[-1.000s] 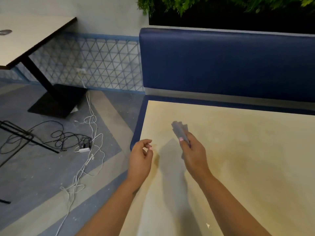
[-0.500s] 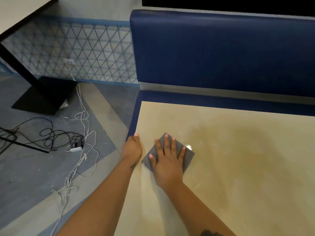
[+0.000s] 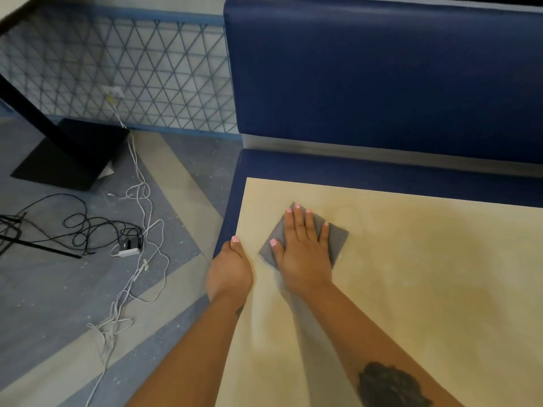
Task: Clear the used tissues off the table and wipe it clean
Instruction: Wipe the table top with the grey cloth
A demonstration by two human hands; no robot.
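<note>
The left hand (image 3: pixel 230 270) gripped the pale beige laminate bench (image 3: pixel 426 289) edge, fingers curled over it. At its three o'clock, the right hand (image 3: pixel 302 245) pressed the square grey wiping cloth (image 3: pixel 338 239) with flat, spread fingers (image 3: pixel 298 221); unwiped bench stretched toward two o'clock.

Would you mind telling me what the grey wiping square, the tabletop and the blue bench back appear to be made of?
The grey square cloth looks like soft matte fabric, possibly microfibre: it lies limp and flat under the right hand. The beige tabletop seems smooth laminate with a faint sheen and a mottled print. The blue padded bench back looks like vinyl or leatherette, given its soft glossy highlights.
</note>
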